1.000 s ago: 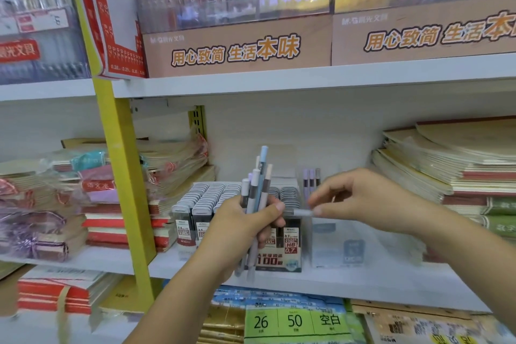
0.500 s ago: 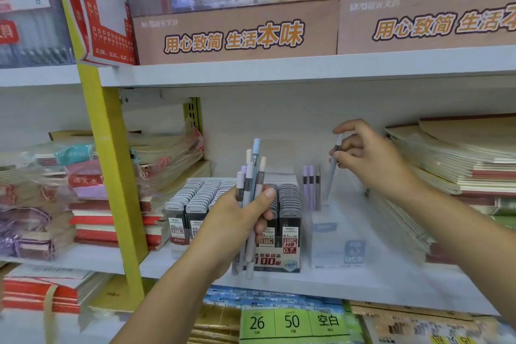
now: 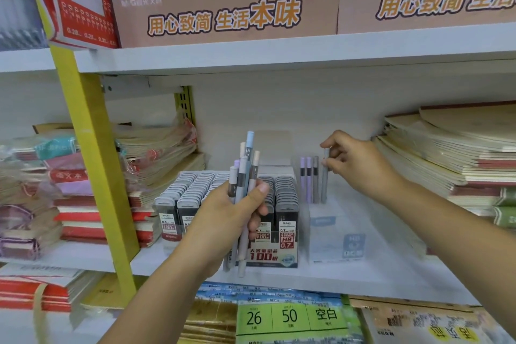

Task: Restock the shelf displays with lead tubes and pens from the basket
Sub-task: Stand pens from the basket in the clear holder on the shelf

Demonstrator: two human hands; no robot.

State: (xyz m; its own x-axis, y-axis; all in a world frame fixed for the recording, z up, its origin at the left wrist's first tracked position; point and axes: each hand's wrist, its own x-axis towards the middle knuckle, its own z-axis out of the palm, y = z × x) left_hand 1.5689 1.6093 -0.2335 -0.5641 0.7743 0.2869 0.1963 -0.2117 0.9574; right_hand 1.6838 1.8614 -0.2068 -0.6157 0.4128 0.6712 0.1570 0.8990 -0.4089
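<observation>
Pinching a grey pen (image 3: 324, 176) near its top between thumb and fingertips, the right hand (image 3: 360, 165) holds it upright, long axis running 12 to 6 o'clock; the pen lies at the hand's 9 o'clock, its lower end apparently inside the clear display box (image 3: 337, 234), just at 3 o'clock of the three pens (image 3: 308, 179) standing there. This hand is nearer the box, its forearm reaching in from 4 o'clock. The left hand (image 3: 223, 215), at the box's 9 o'clock, is wrapped around a bundle of pens (image 3: 247, 165) held upright before the lead-tube display (image 3: 284, 212).

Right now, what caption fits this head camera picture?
Right hand stands a grey pen in the clear display, left hand holds more pens.
</observation>
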